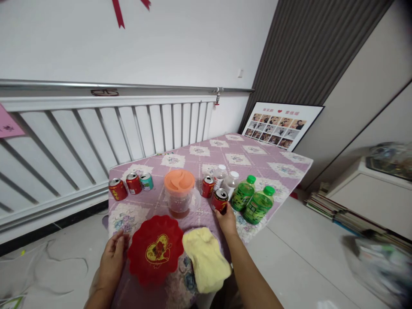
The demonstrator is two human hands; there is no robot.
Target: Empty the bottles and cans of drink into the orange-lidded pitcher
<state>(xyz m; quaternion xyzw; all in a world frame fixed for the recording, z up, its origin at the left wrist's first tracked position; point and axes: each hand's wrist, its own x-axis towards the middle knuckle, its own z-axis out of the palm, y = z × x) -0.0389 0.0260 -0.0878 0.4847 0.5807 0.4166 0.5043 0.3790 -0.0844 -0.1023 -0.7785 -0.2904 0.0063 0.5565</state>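
Observation:
My right hand (pixel 226 219) is wrapped around the lower part of a red and black drink can (pixel 220 199), which stands upright at the right of the table. Just behind that can is another red can (pixel 207 187). Loosely curled and holding nothing, my left hand (pixel 113 254) rests by the table's left edge, beside a scalloped red tray (pixel 144 270) with a gold heart. A folded yellow towel (pixel 206 259) lies between the tray and my right forearm. Behind the tray stands a clear plastic jug (pixel 177 201) with an orange lid (pixel 179 180).
Two green-capped bottles (pixel 243 193) and two white-capped clear bottles (pixel 230 183) stand right of the cans. Two red cans (pixel 118 189) and a teal can (pixel 146 182) are at the left. A radiator (pixel 154 128) lines the wall; a photo board (pixel 283 124) leans behind the patterned tablecloth (pixel 199 150).

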